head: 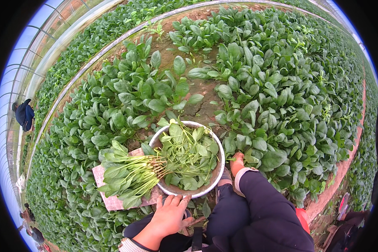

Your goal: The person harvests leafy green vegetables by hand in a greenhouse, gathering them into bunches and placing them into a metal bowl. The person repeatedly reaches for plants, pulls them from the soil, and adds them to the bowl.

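A metal basin (221, 163) stands before me, with loose spinach leaves and stems (189, 154) inside it. My left hand (171, 214) is at the basin's near rim, back of the hand up and fingers apart, holding nothing that I can see. Left of the basin a bunch of pulled spinach (129, 176) lies on a pink board or sheet (108, 201), its pinkish roots over the basin's rim. To the basin's right, my right hand (237, 162) reaches low into growing spinach plants (258, 151). Leaves hide its fingertips, so its grip does not show.
Dense spinach beds (286, 94) surround me, with bare soil (203, 94) beyond the basin. A pale strip (113, 44) curves along the far left. One person (24, 115) bends at the left; others are at lower left. A red object (302, 219) lies behind my right arm.
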`<state>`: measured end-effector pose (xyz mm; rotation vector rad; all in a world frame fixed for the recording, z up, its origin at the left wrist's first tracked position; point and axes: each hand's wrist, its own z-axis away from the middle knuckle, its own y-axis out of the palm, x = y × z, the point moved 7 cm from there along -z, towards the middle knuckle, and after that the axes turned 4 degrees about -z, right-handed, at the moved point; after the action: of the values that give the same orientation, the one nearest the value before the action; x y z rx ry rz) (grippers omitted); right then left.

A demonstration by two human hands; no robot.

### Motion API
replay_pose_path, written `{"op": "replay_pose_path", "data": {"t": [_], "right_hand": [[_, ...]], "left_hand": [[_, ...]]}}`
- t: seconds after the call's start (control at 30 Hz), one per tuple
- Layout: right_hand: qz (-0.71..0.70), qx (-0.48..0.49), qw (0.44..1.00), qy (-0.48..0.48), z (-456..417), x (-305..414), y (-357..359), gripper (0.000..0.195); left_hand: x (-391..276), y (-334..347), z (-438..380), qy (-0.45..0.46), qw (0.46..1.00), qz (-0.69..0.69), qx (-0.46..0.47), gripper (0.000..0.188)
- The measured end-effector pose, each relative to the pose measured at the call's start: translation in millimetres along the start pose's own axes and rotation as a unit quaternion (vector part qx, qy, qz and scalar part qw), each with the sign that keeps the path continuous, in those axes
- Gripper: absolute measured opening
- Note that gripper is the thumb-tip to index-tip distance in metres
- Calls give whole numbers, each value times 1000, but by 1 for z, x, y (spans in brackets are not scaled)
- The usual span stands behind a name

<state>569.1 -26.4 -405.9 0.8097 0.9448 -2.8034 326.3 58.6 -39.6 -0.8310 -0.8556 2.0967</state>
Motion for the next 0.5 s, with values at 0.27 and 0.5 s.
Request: {"op": "replay_pose_path", "data": {"t": [0.27, 0.5], "right_hand": [[-66, 31, 997, -16, -4, 2, 8, 36], [-114, 8, 993, 27, -5, -11, 5, 29]], "left_hand": [[2, 1, -1, -5, 1000, 6, 13, 68], [0, 3, -1, 4, 1000, 9, 7, 69]]}}
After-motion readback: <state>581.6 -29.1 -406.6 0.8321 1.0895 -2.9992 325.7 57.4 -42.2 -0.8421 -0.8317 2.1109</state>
